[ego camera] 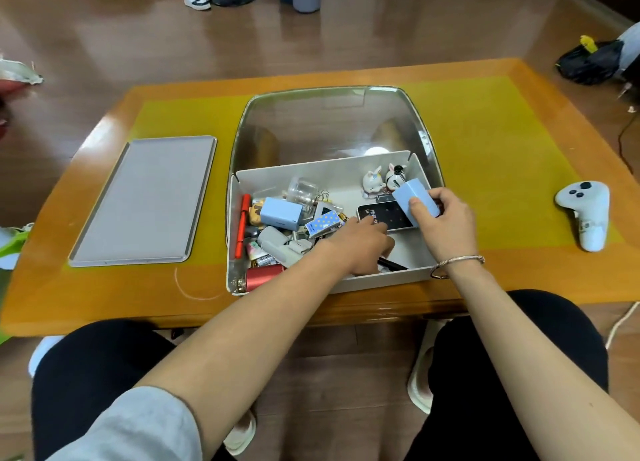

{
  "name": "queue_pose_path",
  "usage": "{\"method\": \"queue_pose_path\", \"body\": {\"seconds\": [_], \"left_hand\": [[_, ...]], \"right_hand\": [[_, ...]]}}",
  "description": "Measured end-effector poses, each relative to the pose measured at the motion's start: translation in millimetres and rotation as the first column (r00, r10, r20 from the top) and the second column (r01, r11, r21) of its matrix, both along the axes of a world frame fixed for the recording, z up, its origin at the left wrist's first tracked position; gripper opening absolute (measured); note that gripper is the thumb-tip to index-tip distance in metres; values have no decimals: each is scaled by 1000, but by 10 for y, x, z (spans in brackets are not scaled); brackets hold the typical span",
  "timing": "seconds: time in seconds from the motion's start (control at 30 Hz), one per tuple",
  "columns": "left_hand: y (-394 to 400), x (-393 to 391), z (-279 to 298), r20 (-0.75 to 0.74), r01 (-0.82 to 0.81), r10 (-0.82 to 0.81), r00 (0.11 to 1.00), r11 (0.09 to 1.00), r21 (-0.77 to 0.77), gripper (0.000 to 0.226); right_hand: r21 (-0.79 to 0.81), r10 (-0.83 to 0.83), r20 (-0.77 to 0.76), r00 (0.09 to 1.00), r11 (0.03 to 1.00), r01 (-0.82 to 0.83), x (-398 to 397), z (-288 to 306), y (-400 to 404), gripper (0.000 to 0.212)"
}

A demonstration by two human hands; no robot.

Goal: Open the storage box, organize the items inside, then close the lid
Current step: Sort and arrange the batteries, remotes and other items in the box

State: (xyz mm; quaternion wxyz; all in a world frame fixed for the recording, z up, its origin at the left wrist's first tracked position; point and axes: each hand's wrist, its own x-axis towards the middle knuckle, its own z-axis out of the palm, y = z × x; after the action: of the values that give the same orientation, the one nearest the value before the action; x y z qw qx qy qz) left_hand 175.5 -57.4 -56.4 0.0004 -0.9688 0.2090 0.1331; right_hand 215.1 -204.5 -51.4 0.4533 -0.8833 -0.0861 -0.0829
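Storage box (412, 277) sits at the near edge of the table (485, 114), centre. Its clear lid (329, 124) is swung up and back, so opening is done; sorting is the step in hand.

Right hand (446, 221) grips a pale blue carton (414, 197), thumb on the near face and fingers curled behind, held tilted above the box's right side, close over a black device (384, 214) that lies flat on the box floor. Left hand (363, 246) reaches down into the middle of the box, knuckles up; fingertips are at the near edge of the black device. Cannot tell whether they pinch it or only touch.

Left half of the box is a loose heap: second blue carton (281, 214), red pen (242, 225) along the left wall, red cylinder (265, 275) in the near left corner. Two rabbit figurines (381, 180) stand at the far right corner.

Judgement: next move calls for setting the carton down squarely in a free spot, then clearing the heap.

Hard to read: small items under the heap; a dark object beneath the left wrist is mostly covered. Grey tray (145, 201) lies at the table's left, white controller (585, 214) at its right.
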Motion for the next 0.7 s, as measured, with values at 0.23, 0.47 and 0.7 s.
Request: {"method": "queue_pose_path", "body": {"seconds": [0.23, 0.47, 0.7], "left_hand": [[-38, -81, 19, 111, -5, 2, 994, 1000, 22, 22], [369, -313, 236, 118, -55, 68, 991, 993, -106, 8], [675, -316, 355, -78, -139, 142, 987, 989, 43, 45]], "right_hand": [[-5, -15, 19, 1000, 1000, 15, -14, -11, -8, 16], [1, -6, 4, 1000, 1000, 6, -25, 3, -13, 16], [-1, -6, -14, 1000, 1000, 6, -28, 10, -10, 15]]}}
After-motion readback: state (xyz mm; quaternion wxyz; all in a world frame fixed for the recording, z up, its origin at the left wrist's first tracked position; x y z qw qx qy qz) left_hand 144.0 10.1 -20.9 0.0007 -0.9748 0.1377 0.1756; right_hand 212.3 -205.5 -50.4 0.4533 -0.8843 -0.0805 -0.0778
